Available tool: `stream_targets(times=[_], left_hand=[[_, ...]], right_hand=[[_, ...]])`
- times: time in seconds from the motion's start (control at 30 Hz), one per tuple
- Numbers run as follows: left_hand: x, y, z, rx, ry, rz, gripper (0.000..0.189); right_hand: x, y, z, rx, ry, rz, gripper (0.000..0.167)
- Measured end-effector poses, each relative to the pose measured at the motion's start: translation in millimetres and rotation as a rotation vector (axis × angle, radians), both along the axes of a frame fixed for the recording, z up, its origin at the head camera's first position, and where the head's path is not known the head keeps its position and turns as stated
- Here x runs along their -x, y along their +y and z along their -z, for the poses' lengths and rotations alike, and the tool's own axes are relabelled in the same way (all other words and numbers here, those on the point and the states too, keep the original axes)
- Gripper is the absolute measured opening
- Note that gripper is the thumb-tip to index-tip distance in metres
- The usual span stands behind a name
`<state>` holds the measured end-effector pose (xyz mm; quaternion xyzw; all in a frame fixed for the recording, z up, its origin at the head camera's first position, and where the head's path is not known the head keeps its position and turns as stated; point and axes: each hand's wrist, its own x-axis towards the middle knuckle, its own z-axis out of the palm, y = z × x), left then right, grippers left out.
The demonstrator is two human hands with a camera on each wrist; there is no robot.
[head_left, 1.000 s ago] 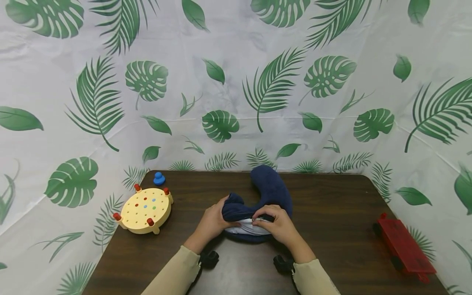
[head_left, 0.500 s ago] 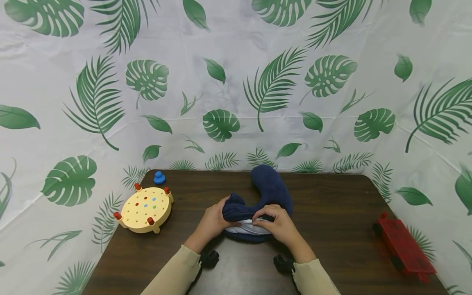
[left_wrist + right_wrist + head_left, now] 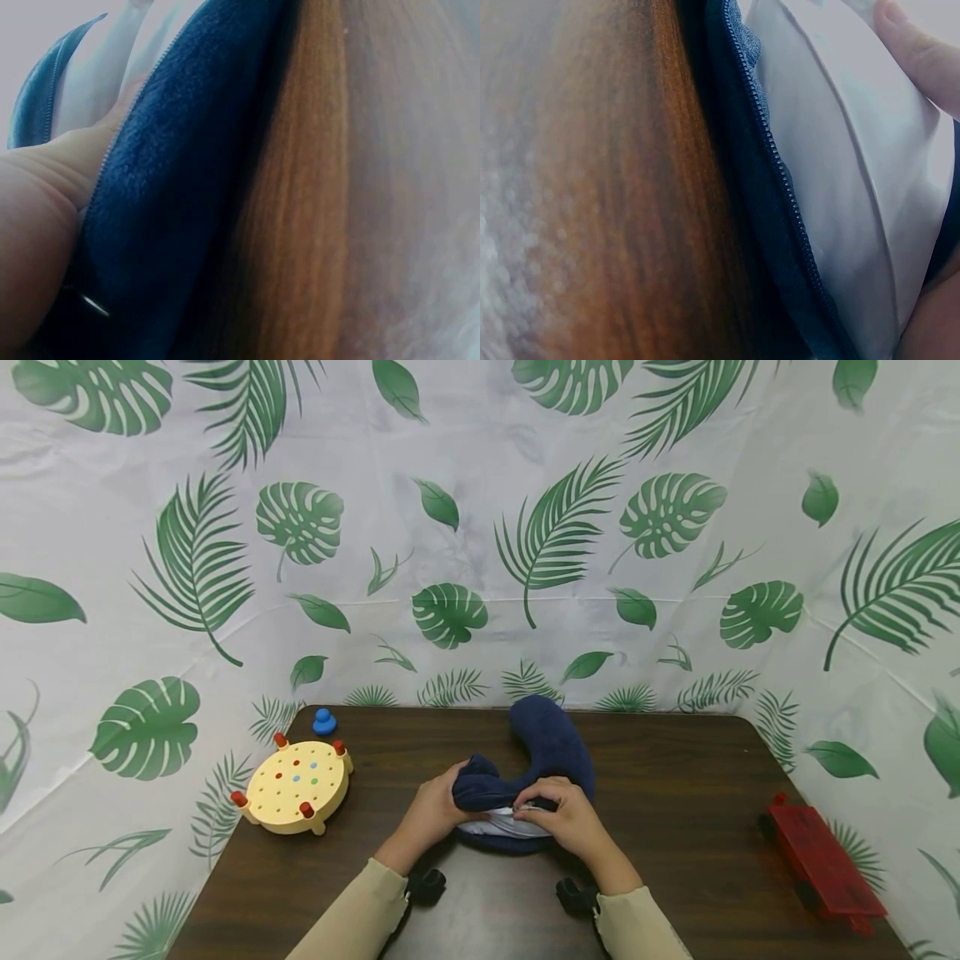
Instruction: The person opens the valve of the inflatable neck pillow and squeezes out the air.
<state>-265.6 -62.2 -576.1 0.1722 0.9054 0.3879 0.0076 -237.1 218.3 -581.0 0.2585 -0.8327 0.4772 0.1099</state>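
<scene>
A navy plush neck pillow point(image 3: 551, 739) lies curved on the table, its near side unzipped. White inner lining point(image 3: 510, 824) shows through the opening, between the toothed zipper edges point(image 3: 780, 169). My left hand point(image 3: 431, 814) grips the pillow's left end, where the cover is bunched up. Its thumb point(image 3: 75, 154) reaches past the zipper edge onto the white lining. On the right of the opening, my right hand point(image 3: 566, 814) pinches at the upper edge with thumb and forefinger. What exactly sits between those fingertips I cannot tell.
A round yellow pegboard toy point(image 3: 296, 789) with red-tipped posts stands at the left edge of the dark wood table point(image 3: 675, 793). Behind it is a small blue knob-shaped piece point(image 3: 324, 722). A translucent red toy wagon point(image 3: 821, 860) stands at the right edge. Leaf-printed cloth point(image 3: 450, 552) hangs behind.
</scene>
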Motion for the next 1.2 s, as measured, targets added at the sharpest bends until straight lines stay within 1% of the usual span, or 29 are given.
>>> stream_targets(times=[0.2,0.43,0.73,1.2], left_hand=[[0.2,-0.2,-0.3,0.002,-0.007,0.003,0.104],[1.0,-0.1,-0.9,0.011,-0.002,0.01,0.101],[-0.3,0.5,-1.5,0.016,-0.007,0.008,0.1],[-1.7,0.4,-2.1,0.003,0.015,0.023,0.094]], right_hand=[[-0.3,-0.8,0.0,0.007,-0.014,0.001,0.019],[0.5,-1.3,0.7,0.019,-0.005,-0.01,0.018],[0.4,-1.4,1.4,0.011,-0.001,-0.002,0.017],[0.1,-0.7,2.9,0.004,-0.015,0.004,0.018]])
